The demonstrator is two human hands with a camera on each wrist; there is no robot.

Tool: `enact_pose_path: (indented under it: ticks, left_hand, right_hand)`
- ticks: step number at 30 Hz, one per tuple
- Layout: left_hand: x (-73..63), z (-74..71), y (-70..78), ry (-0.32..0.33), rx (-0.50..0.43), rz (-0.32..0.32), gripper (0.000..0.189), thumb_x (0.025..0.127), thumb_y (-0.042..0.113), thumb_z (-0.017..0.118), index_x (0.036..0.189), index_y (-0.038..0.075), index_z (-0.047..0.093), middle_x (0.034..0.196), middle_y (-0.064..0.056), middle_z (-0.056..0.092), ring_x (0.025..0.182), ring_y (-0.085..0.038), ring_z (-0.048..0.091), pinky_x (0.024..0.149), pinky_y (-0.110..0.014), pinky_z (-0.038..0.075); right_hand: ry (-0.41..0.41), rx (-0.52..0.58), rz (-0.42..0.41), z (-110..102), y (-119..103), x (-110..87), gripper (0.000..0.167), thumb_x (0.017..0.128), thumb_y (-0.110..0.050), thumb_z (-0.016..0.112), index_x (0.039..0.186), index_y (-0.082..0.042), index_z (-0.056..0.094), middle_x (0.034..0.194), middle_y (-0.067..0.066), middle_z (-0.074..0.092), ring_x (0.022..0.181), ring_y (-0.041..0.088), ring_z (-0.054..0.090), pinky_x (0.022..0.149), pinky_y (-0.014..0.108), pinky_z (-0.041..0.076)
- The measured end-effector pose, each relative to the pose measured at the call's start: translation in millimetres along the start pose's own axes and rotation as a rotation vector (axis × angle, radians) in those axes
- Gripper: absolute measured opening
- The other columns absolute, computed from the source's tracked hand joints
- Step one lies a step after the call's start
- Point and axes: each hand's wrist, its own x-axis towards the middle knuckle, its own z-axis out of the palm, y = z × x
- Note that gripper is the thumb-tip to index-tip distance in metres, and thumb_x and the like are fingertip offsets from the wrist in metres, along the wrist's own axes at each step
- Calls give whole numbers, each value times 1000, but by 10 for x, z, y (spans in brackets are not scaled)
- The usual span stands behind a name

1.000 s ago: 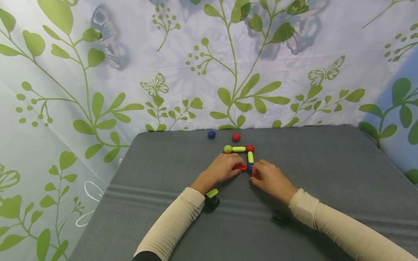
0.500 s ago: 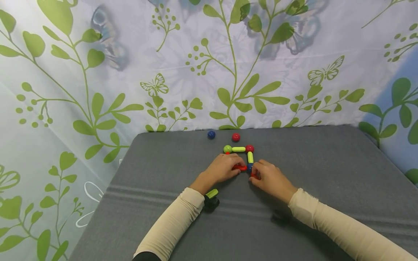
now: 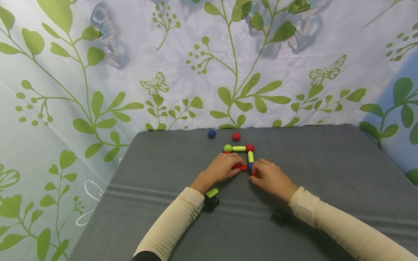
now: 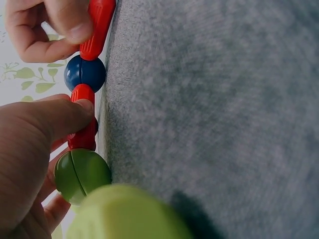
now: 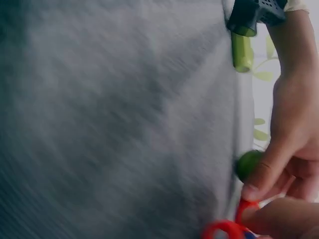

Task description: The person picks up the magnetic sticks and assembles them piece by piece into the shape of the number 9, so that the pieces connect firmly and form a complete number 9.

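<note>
Red on its outside, the near-side stick (image 3: 242, 167) lies on the grey table, inward from the middle of its far edge, joined to a blue ball (image 4: 84, 73) at one end and a near green ball (image 4: 82, 174) at the other. The person's left hand (image 3: 225, 166) pinches this stick between thumb and fingers; the right hand (image 3: 269, 177) pinches an outer red stick (image 4: 98, 30), whose end meets the blue ball on the side away from the first. Beyond them, toward the far edge, a yellow-green side stick (image 3: 250, 157) runs from the blue ball to a red corner ball (image 3: 250, 148), and a yellow-green far stick (image 3: 239, 148) links that to a far green ball (image 3: 228, 148). A red piece (image 3: 227, 152) shows just below it (the left hand hides the rest, so whether the fourth side is closed cannot be told). Three sides of the frame thus look joined, by judgement, with the outer stick an addition at one corner. Left unjoined are a loose blue ball (image 3: 211, 133) and a loose red ball (image 3: 236, 136) by the far edge of the table (image 3: 326, 163), while a spare yellow-green stick (image 3: 212, 193) shows beside the left cuff (image 3: 192, 199).
</note>
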Motion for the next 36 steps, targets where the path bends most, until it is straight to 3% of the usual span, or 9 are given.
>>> enact_pose_path:
  ticks: [4,10,14,19,23,29,36]
  left_hand:
    - [-7,5,-8,6,-12,7,21,96,22,73,116,18,74,113,4,68,100,-10,62,90,-26,48]
    - [-1,-6,-44,-8,0,3,20,96,22,73,115,19,74,110,4,67,97,-9,61,88,-26,48]
    - [13,10,-53,-31,1,10,20,96,22,72,116,20,73,110,5,67,99,-8,61,88,-26,47]
    - [18,22,-74,-25,0,10,20,96,22,72,116,20,72,110,6,67,103,-7,61,90,-25,46]
    - [12,14,-69,-10,-1,20,20,96,22,72,116,20,73,110,6,67,103,-7,61,91,-25,46]
    - [22,9,-39,0,14,27,20,96,23,73,116,21,73,110,6,67,103,-6,60,91,-25,46]
    - [0,11,-76,-9,16,14,20,96,23,72,116,22,73,111,7,67,103,-6,60,90,-25,46]
  right_hand:
    - [-35,-73,-1,-204,40,238,20,87,-21,81,97,-9,68,93,4,63,74,16,61,63,38,52]
    - [-197,-22,-139,-467,273,974,33,93,-14,75,122,-3,66,118,15,61,103,34,63,84,50,52]
    - [-303,4,-158,-445,430,1367,42,95,-9,72,134,0,60,130,20,57,114,41,59,93,54,48]
    - [-370,-34,-160,-264,505,1679,42,96,-6,69,136,1,59,134,23,56,122,44,54,99,57,44]
    - [-390,-45,-185,-131,533,1759,33,93,-1,69,126,2,66,122,21,63,110,41,60,92,55,47]
    - [-350,-51,-228,-67,617,1736,20,88,3,72,108,1,70,97,13,66,86,29,60,79,49,49]
    - [-316,10,-137,-318,521,1645,27,93,-3,71,119,1,67,106,13,65,93,29,61,81,48,51]
